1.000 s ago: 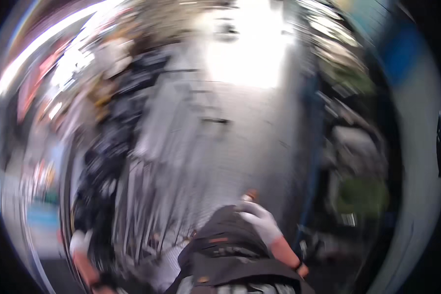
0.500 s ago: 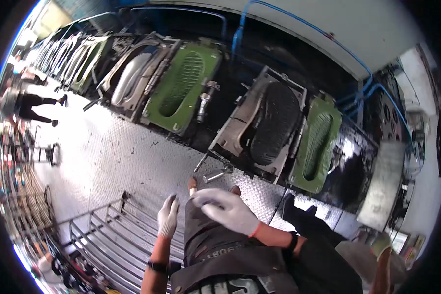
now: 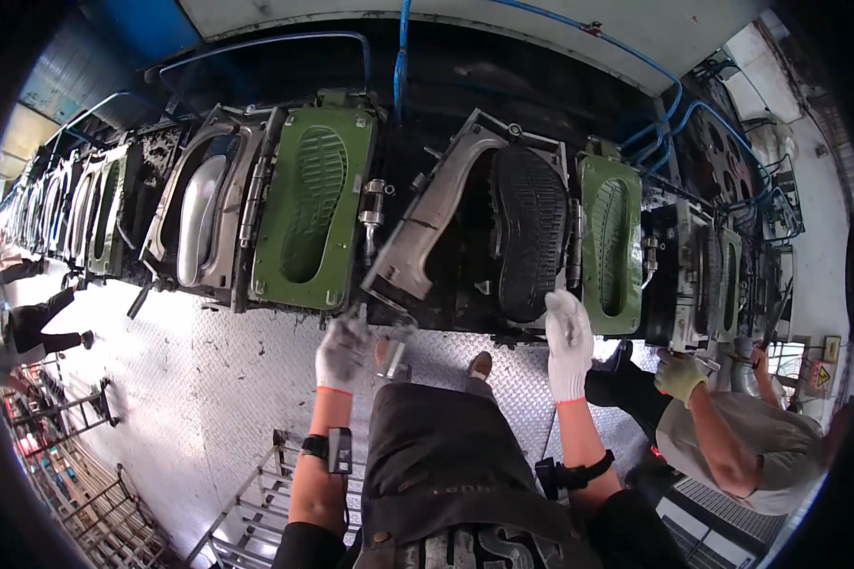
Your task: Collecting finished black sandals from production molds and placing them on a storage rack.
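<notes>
My left hand point(image 3: 342, 355), in a white knit glove, is near the lever handle point(image 3: 395, 357) at the front of the middle mould. Its fingers are smeared by motion, and I cannot tell whether they touch the metal. My right hand point(image 3: 567, 343), gloved the same way, reaches up with fingers stretched out beside the lower end of a black shoe sole point(image 3: 531, 232). Whether the fingertips touch the sole is unclear. This sole lies in the opened mould, between a metal frame point(image 3: 410, 267) and a green mould plate point(image 3: 609, 242) with a sole-shaped hollow.
Another green mould plate point(image 3: 299, 213) and a silvery shoe-shaped form point(image 3: 201, 220) stand to the left. Blue pipes point(image 3: 400, 66) run behind. A metal rack point(image 3: 242, 507) is at lower left. At right, a co-worker's gloved hand point(image 3: 679, 376) is by another mould.
My view has turned and come closer to the moulds. Both hands have moved forward and apart: the left to the handle area, the right from in front of my body to the sole.
</notes>
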Available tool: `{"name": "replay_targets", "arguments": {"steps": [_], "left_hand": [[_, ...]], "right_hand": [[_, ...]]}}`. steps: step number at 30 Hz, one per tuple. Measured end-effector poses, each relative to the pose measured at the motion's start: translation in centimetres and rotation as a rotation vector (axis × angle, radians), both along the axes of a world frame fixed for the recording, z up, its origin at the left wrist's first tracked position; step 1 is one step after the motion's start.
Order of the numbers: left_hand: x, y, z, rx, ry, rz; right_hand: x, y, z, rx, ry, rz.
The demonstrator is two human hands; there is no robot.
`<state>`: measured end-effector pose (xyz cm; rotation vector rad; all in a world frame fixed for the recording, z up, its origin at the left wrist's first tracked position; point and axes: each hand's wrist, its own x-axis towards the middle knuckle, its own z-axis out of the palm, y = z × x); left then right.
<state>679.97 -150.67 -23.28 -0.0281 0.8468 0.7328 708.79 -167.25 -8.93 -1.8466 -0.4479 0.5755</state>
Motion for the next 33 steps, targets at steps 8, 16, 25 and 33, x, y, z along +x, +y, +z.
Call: {"name": "replay_targets", "arguments": {"steps": [8,16,25,33], "left_hand": [[2.3,-8.9,-4.1,-0.113,0.046,-0.122],[22.0,-2.7,-3.9,0.946,0.587,-0.476],[22.8,-4.9,-10.5,0.497,0.168,-0.591],[18.2,-2.2,-12.8,0.351,0.088,-0.613]], "right_hand": [[1.0,4.5,-3.0,-0.270,-0.757,0.260],[0.9,5.0,-3.1,-0.519,-0.838,0.398],[1.5,6.1,-4.4,-0.420,-0.818,0.267],[1.7,8.2,-4.5,-0.396,-0.801,0.261]]}}
